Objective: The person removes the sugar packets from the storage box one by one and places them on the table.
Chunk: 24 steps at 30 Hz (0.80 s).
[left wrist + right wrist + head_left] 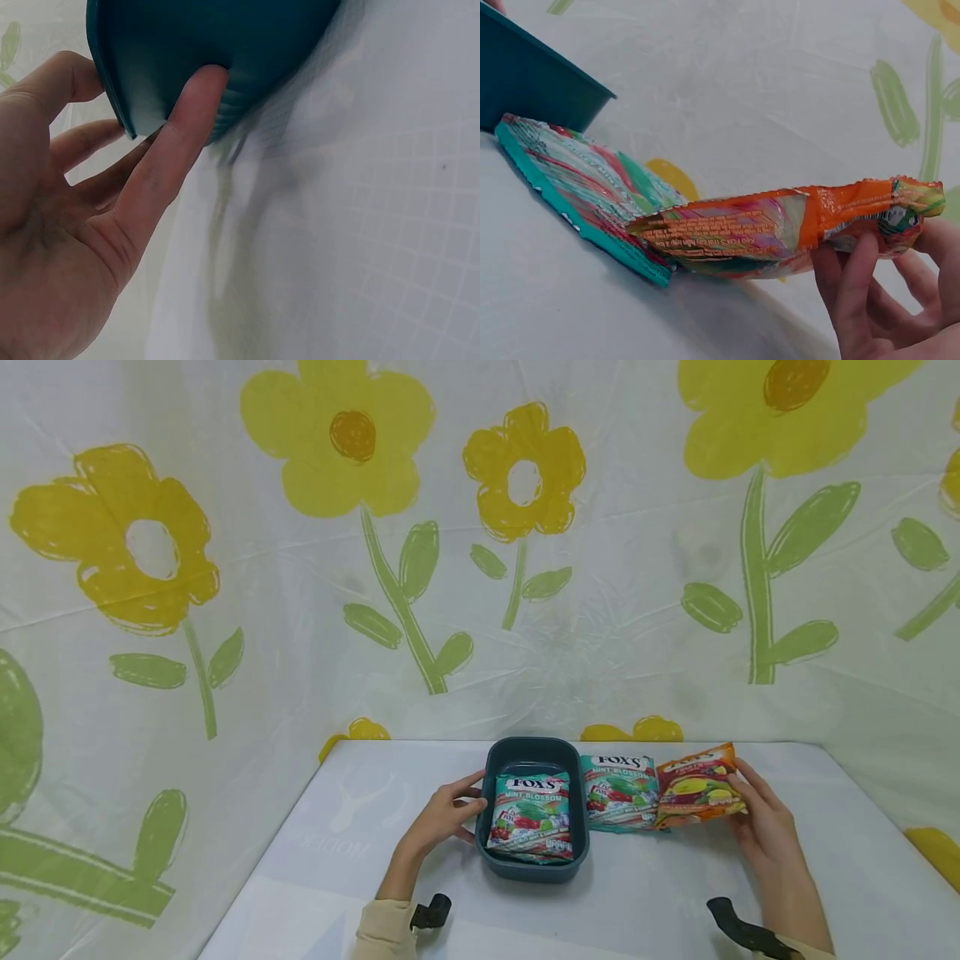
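Observation:
A dark teal rectangular container [536, 870] stands on the table with a green Fox's Mint Blossom candy bag [531, 814] inside it. My left hand [441, 814] rests its spread fingers against the container's left side; the left wrist view shows one fingertip [206, 79] on the outer wall. My right hand [765, 822] pinches an orange candy bag [697, 787] by its right end. That bag is tilted, its left end over the edge of a second green Mint Blossom bag [618, 793]. This second bag lies against the container's right side.
The white table [322, 893] ends at its back edge, just behind the container and the bags. A white curtain [600, 677] printed with yellow flowers hangs behind and around the table. A black curved piece sits at each wrist.

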Each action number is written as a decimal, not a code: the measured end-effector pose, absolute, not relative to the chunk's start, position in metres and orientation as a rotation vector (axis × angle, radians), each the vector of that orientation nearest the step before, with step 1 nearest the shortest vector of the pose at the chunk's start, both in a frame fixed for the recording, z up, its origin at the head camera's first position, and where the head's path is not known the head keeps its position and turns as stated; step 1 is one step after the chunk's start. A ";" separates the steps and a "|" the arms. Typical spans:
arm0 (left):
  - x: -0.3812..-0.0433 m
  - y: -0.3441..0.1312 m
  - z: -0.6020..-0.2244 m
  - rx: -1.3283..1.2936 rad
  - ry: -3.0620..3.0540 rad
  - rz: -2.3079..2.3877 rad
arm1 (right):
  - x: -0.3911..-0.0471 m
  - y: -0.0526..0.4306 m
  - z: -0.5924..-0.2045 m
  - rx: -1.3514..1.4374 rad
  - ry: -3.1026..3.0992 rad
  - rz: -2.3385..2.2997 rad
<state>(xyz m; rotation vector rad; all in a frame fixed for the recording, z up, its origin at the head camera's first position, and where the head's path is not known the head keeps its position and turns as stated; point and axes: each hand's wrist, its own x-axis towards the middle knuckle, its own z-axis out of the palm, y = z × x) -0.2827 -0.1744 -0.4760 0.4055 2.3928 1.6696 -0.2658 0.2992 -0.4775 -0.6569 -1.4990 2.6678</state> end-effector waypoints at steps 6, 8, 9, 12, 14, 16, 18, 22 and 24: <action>-0.286 -0.175 -0.479 0.392 2.410 1.652 | -0.266 0.293 -0.472 -0.697 -1.621 2.554; -0.286 -0.175 -0.479 0.386 2.417 1.644 | -0.266 0.292 -0.470 -0.692 -1.659 2.530; -0.286 -0.174 -0.479 0.384 2.419 1.642 | -0.266 0.292 -0.470 -0.690 -1.675 2.523; -0.284 -0.174 -0.476 0.383 2.425 1.640 | -0.265 0.291 -0.468 -0.687 -1.707 2.514; -0.284 -0.173 -0.476 0.384 2.425 1.644 | -0.265 0.291 -0.468 -0.694 -1.721 2.514; -0.284 -0.173 -0.476 0.384 2.425 1.648 | -0.266 0.292 -0.468 -0.693 -1.738 2.513; -0.285 -0.173 -0.477 0.382 2.421 1.654 | -0.267 0.294 -0.470 -0.703 -1.749 2.513; -0.284 -0.173 -0.476 0.379 2.406 1.675 | -0.269 0.296 -0.475 -0.753 -1.804 2.445; -0.283 -0.173 -0.475 0.372 2.403 1.680 | -0.270 0.296 -0.477 -0.785 -1.878 2.365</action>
